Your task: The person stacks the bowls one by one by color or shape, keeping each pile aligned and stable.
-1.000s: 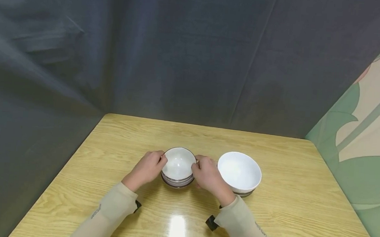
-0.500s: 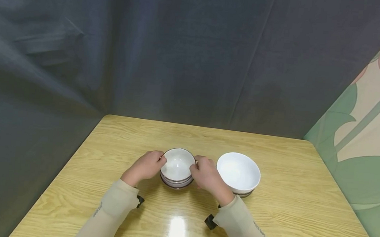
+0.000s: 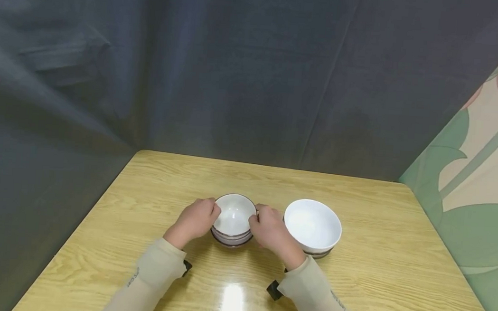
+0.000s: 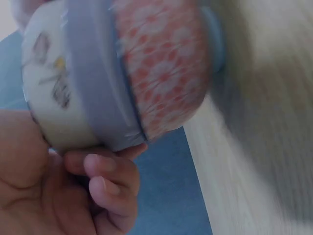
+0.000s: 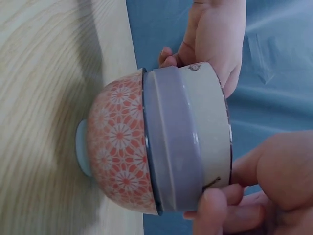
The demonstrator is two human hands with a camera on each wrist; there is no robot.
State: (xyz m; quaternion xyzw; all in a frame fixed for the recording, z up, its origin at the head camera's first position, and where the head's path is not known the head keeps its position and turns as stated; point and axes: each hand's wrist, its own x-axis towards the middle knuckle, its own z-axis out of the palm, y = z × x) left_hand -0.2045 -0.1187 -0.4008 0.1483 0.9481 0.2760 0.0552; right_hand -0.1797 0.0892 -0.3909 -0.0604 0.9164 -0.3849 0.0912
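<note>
A stack of three bowls stands near the middle of the wooden table in the head view. On top is a cream bowl point(image 3: 233, 216) with a dark rim and a small painted motif on its side. A plain lavender-grey bowl point(image 5: 173, 142) is under it. Lowest comes a bowl with red and white flower print point(image 5: 117, 142); whether its foot touches the table I cannot tell. My left hand point(image 3: 195, 220) pinches the cream bowl's left rim, curled fingers beneath the thumb. Opposite, my right hand point(image 3: 272, 230) pinches the right rim, its fingertips against the outer side.
A larger white bowl point(image 3: 313, 223) stands close to the right of my right hand, with a darker bowl edge showing underneath. The wooden table point(image 3: 375, 268) ends at a dark curtain point(image 3: 253, 79) behind. A flower-patterned wall point(image 3: 482, 198) lies to the right.
My left forearm has shifted slightly to the right. Both hands keep hold of the cream bowl, and the stack stays in place.
</note>
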